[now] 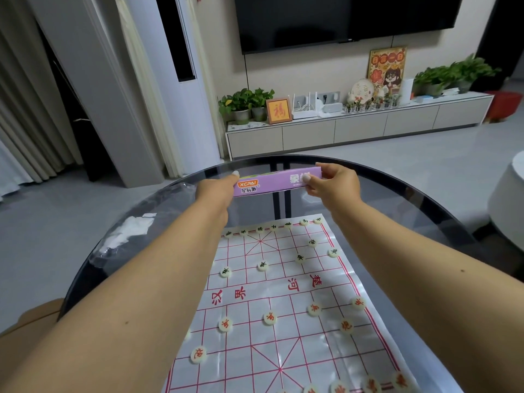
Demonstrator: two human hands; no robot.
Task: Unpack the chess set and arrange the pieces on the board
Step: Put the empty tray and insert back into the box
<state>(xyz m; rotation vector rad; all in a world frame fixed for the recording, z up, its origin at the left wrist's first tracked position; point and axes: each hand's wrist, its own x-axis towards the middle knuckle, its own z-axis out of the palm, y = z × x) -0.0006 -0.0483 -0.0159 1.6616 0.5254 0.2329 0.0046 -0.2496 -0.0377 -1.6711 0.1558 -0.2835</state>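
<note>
1. Purple box (272,184) held between both hands, beyond the far edge of the board sheet (283,307), above the glass table (425,211).
2. Left hand (217,188) grips the box's left end; right hand (331,181) pinches its right end.
3. Round pieces (262,266) stand on the sheet, nearer the person than the box.

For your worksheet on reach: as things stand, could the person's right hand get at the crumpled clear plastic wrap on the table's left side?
Probably not directly. The right hand grips the purple box, and the left forearm lies between it and the plastic wrap.
</note>
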